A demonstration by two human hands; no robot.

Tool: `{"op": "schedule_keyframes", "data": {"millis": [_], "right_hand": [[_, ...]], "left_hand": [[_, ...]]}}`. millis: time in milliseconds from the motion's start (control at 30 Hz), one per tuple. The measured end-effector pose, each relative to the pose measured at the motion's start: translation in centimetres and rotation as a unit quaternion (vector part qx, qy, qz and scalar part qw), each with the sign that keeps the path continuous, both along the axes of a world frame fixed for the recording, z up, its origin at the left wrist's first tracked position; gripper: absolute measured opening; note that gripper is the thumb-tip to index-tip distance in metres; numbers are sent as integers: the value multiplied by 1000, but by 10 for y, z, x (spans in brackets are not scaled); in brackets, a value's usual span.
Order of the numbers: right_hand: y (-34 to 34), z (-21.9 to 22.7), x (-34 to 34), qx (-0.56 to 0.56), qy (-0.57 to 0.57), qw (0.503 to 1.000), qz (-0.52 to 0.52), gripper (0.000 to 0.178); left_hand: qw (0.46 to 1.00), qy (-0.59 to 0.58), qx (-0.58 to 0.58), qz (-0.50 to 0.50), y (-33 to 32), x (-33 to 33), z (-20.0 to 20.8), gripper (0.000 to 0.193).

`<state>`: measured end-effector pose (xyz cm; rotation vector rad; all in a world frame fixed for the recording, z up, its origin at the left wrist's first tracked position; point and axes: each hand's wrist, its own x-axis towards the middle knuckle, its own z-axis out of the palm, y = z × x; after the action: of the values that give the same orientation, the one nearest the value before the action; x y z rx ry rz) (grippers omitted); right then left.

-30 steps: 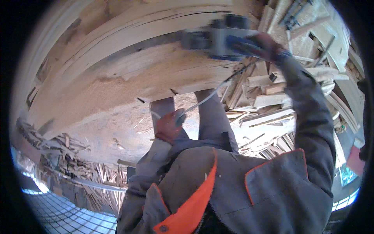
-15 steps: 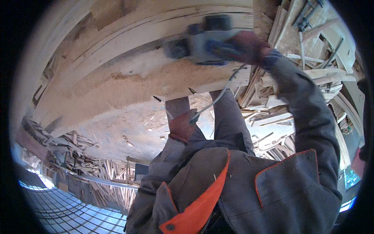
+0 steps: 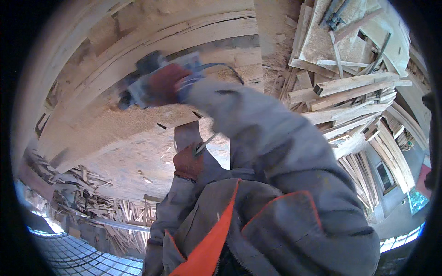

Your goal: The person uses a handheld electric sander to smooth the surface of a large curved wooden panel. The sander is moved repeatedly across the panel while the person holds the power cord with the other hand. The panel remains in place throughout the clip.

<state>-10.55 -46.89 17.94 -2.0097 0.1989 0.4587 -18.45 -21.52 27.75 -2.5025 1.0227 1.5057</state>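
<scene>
"Filling the upper left is a broad timber workpiece (image 3: 106, 117), yes?"

"Yes, coated with sawdust. Its near edge passes above the trouser leg (image 3: 187, 134); its right end stops at upper centre, beside littered floor (image 3: 276, 50). Stacked offcuts (image 3: 354, 94) crowd the right, narrowing the room there."

"Where's the power tool (image 3: 138, 94)?"

"Upper left, blurred, over the timber, under the right hand (image 3: 168, 83) and well apart from the left hand (image 3: 186, 162)."

"Their grips?"

"The right wraps around the tool's body; the left, near centre, closes on a thin pale cable (image 3: 206, 143)."
</scene>
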Motion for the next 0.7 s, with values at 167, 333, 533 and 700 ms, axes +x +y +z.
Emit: {"op": "schedule_keyframes", "data": {"millis": [167, 333, 533, 700], "right_hand": [[-129, 18, -127, -114, 77, 989, 44, 46], [-229, 47, -247, 16, 248, 960, -133, 44], [-221, 47, -257, -162, 226, 954, -108, 50], [-163, 23, -186, -30, 128, 983, -126, 50]], "left_hand": [[997, 45, -10, -56, 5, -8, -18, 40], [988, 55, -10, -147, 61, 19, -57, 52], [992, 94, 5, -82, 88, 11, -62, 56], [999, -18, 30, -2, 141, 39, -59, 59]]}}
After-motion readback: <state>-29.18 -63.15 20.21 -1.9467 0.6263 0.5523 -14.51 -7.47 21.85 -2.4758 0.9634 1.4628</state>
